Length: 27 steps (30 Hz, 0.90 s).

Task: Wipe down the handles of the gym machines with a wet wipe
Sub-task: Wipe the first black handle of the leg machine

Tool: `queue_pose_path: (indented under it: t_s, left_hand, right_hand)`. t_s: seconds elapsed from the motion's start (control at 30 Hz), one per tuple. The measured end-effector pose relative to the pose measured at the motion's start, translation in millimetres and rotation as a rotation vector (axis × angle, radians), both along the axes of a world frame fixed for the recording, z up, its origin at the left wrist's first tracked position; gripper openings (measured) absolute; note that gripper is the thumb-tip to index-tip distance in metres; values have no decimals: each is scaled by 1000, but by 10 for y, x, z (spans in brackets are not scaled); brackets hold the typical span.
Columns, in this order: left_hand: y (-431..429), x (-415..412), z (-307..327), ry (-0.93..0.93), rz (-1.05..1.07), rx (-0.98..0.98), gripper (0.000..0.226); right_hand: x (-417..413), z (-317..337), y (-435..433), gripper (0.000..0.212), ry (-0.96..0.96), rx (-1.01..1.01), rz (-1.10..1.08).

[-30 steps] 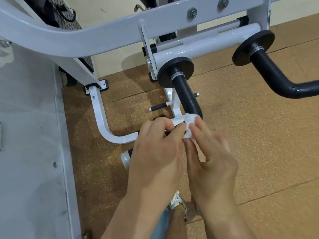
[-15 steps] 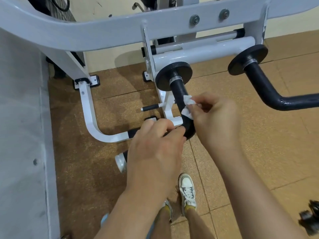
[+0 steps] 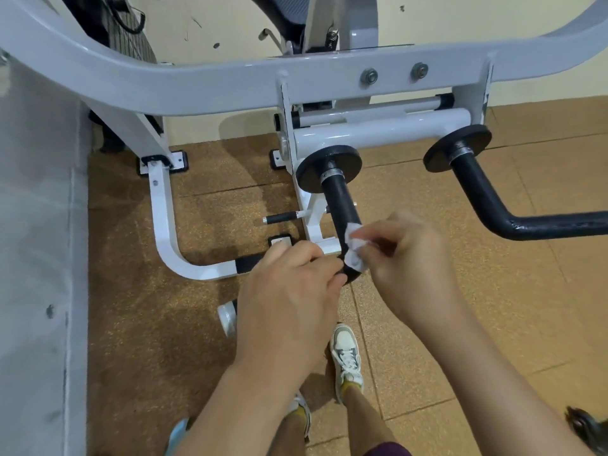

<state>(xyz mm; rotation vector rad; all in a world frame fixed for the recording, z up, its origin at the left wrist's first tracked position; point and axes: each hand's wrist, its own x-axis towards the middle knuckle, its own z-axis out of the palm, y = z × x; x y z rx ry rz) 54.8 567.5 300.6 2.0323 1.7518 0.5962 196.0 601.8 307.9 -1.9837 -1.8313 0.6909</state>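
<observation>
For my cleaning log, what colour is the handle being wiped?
Black handle, clearest in head view.

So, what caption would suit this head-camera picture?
Gym cleaning: right hand holds a wipe against the handle while the left hand grips its end.

You will find no text, brand, number or sign here that can be read. The small white-and-red mark (image 3: 299, 213) on the short peg (image 3: 282, 219), at nine o'clock from the left black handle (image 3: 340, 205), is too small to make out.
</observation>
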Motion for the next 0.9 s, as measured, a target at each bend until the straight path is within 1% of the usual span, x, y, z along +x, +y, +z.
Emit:
queue_pose_path:
  t_s: [0.13,0.17,0.23,0.33,0.5,0.63,0.73,0.8,0.9]
  left_hand:
    - [27,-2,-30,-51,65,-56,16]
    - [30,-4,-29,-62,79,-80,17]
    - [47,11,-3,-59,94,-133,19]
    - [98,92,27,17,89,-177,26]
    - [142,206,51,20,182,-225,25]
    - [147,230,65,4,226,-226,24]
    - [164,256,72,8,245,-228,23]
    - [172,267,82,12,254,-250,23]
    - [171,269,92,11,262,-278,23]
  right_hand:
    - [-14,-124,427,12,141,-58,-88]
    - [-31,-150,521,14,195,-68,-84]
    - [13,-204,503,17,246,-21,-29]
    - [138,-191,250,19,228,-6,90]
    - [46,-303,724,15,289,18,74]
    - [179,-289,515,16,314,-15,117]
    - [135,-334,702,13,365,-28,88]
    - [69,-337,827,13,318,19,97]
    - [147,-313,639,19,238,62,139]
